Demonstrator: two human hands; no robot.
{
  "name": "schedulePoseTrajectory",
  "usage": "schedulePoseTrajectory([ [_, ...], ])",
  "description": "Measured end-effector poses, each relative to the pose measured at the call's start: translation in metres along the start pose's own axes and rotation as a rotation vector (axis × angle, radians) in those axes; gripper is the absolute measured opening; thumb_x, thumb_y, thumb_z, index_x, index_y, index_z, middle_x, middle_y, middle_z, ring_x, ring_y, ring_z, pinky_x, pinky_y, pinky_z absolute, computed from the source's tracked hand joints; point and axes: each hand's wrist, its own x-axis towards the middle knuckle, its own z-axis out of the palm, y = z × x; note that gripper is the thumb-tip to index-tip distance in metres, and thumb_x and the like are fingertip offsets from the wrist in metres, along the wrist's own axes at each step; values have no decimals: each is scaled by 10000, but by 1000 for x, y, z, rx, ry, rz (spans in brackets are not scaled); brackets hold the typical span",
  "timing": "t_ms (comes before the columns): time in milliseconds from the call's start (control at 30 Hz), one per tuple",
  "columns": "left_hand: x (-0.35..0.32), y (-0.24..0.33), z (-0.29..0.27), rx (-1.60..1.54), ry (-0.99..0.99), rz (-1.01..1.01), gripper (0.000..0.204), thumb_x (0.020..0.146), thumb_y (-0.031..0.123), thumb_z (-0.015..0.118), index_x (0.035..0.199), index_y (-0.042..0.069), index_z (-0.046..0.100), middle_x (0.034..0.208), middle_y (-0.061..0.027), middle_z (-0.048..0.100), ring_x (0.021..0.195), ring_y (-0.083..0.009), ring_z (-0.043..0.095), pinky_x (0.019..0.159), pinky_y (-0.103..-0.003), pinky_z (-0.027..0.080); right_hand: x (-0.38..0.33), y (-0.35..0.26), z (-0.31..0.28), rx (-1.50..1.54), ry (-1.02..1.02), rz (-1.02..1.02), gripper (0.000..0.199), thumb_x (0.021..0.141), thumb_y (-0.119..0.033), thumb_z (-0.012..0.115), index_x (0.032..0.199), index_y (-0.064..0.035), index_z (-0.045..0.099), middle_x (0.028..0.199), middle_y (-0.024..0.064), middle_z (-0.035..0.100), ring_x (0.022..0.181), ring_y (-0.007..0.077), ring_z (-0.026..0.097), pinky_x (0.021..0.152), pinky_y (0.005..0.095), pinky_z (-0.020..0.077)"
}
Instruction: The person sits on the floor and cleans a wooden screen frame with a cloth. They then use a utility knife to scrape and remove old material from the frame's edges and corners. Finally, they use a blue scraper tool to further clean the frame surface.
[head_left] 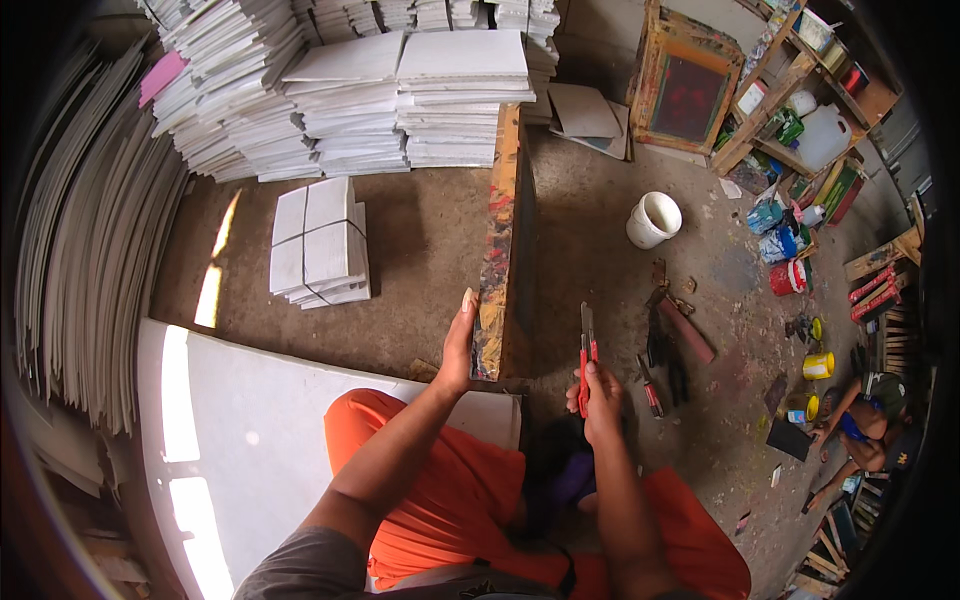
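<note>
My left hand [458,345] rests with straight fingers against the side of a paint-stained wooden frame [494,235], which stands on edge and reaches away from me. My right hand [602,400] is closed around a red utility knife [586,362], its metal blade pointing up and away. To the right of that hand, a second red-handled knife [652,390] lies on the floor. Beside it are a dark tool [675,372] and a reddish-brown bar [688,330]. A white board [260,390] lies by my orange-clad left leg.
A strapped paper bundle [318,240] sits left of the frame. Tall paper stacks [460,90] line the back, and stacked sheets [90,230] the left. A white bucket [654,220], paint containers [790,277] and a mesh screen [690,95] stand right; another person [875,430] is at far right.
</note>
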Motion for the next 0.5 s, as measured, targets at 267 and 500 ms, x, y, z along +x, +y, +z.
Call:
schedulePoseTrajectory([
  [267, -9, 7, 24, -21, -104, -1, 608, 1107, 511, 444, 1549, 94, 417, 1472, -58, 544, 1314, -198, 548, 1128, -379, 437, -23, -37, 30, 85, -121, -149, 305, 1090, -277, 585, 1037, 13, 661, 584, 24, 530, 426, 82, 440, 408, 245, 329],
  [500, 1, -8, 19, -7, 54, 29, 585, 1109, 505, 443, 1517, 87, 456, 1447, -61, 562, 1300, -190, 556, 1119, -372, 440, -31, -44, 32, 204, -222, -96, 325, 1091, -226, 567, 1326, -3, 583, 722, 36, 589, 501, 79, 482, 435, 226, 347],
])
